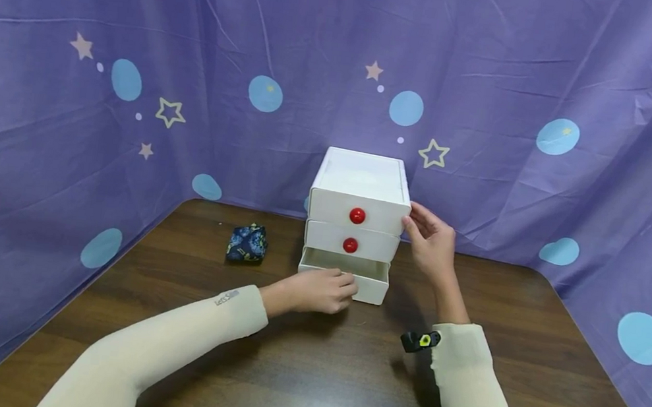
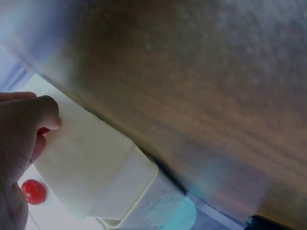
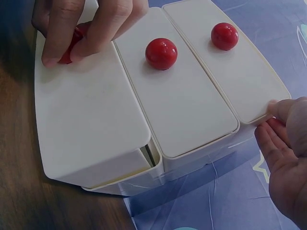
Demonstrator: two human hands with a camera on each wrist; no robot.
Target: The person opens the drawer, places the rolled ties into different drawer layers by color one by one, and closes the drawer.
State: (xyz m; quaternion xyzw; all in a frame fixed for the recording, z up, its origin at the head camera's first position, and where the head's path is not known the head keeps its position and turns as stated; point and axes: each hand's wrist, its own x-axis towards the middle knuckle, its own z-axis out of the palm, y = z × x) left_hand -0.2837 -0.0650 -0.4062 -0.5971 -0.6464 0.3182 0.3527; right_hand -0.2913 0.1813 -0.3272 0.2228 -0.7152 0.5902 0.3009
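Observation:
A small white drawer cabinet (image 1: 365,176) with three drawers stands on the table. Its bottom drawer (image 1: 373,291) is pulled partway out, and the visible part of its inside looks bare. My left hand (image 1: 319,290) pinches that drawer's red knob (image 3: 76,44), which the fingers mostly cover. Red knobs also sit on the closed middle drawer (image 3: 180,105) and the closed top drawer (image 3: 249,72). At the cabinet's right front edge, my right hand (image 1: 433,245) grips the upper corner, thumb on the front and fingers along the side.
A dark blue patterned cloth bundle (image 1: 247,243) lies left of the cabinet on the brown wooden table (image 1: 308,374). A purple curtain (image 1: 319,43) with stars and dots hangs behind and at both sides. A black strap (image 1: 420,341) is at the right wrist.

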